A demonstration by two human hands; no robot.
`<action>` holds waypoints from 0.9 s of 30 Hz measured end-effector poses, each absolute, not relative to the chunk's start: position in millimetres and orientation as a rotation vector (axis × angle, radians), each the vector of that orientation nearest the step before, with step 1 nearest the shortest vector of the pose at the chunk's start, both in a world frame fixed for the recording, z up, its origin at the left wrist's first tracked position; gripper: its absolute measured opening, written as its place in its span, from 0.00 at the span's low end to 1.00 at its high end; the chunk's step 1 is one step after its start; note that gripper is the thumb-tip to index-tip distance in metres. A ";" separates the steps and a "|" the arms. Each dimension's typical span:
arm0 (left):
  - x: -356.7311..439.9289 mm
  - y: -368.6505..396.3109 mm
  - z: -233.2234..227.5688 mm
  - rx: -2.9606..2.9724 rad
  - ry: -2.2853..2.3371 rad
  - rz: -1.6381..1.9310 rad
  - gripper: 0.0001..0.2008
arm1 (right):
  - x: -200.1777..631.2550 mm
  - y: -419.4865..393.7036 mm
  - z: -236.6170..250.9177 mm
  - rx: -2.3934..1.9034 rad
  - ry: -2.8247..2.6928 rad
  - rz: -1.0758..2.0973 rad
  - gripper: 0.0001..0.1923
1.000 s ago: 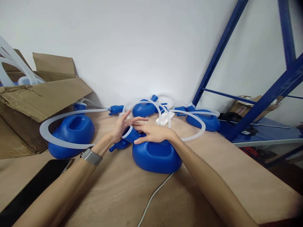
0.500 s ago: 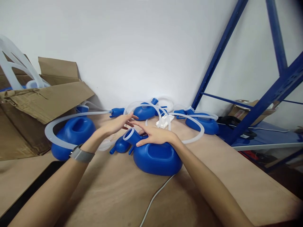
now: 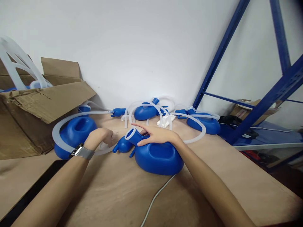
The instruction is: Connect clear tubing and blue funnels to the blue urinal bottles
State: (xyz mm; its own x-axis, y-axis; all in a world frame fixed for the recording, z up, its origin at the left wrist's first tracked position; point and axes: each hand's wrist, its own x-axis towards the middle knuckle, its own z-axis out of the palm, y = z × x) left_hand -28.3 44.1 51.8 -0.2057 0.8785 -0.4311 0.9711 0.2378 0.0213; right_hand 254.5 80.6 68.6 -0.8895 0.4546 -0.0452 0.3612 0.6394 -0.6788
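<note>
A blue plastic urinal bottle point(image 3: 159, 160) lies on the wooden table in front of me, its round open mouth tilted up to the left. My right hand point(image 3: 155, 135) grips it around the neck and shoulder, thumb on the near side and index finger stretched past the mouth. To the left, my left hand point(image 3: 100, 137) has its fingers curled down onto a translucent tube point(image 3: 104, 151); the fingertips are partly hidden. Between the hands lies a small blue bulb-shaped part point(image 3: 124, 145) with a short spout. Another blue urinal bottle point(image 3: 82, 127) stands behind my left wrist.
An open cardboard box point(image 3: 26, 123) with tubes sticking out stands on the left. More blue bottles point(image 3: 145, 112) with looped hoses and a white power strip point(image 3: 167, 121) lie along the wall. A white cable point(image 3: 155, 197) crosses the table; a blue metal rack point(image 3: 221, 56) rises on the right.
My left hand has moved left and down from beside my right fingers, and its fingers have curled onto the tube. My right hand stays on the bottle.
</note>
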 end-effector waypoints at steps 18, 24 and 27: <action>-3.9 28.5 101.3 2.262 1.751 0.299 0.17 | 254.9 86.4 69.9 -0.637 -2.726 1.001 0.31; 7.6 38.1 68.7 2.184 1.766 0.238 0.31 | 262.8 98.1 68.6 -0.593 -2.700 0.998 0.32; 14.8 41.1 52.9 2.080 1.780 0.221 0.41 | 264.8 98.7 68.7 -0.691 -2.699 0.971 0.33</action>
State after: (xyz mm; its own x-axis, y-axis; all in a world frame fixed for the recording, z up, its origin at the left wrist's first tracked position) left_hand 14.8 41.1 52.9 0.1799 0.9748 -0.1322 0.9130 -0.1154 0.3914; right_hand 264.8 98.7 68.7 -0.8730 0.4872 0.0206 0.3625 0.6766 -0.6409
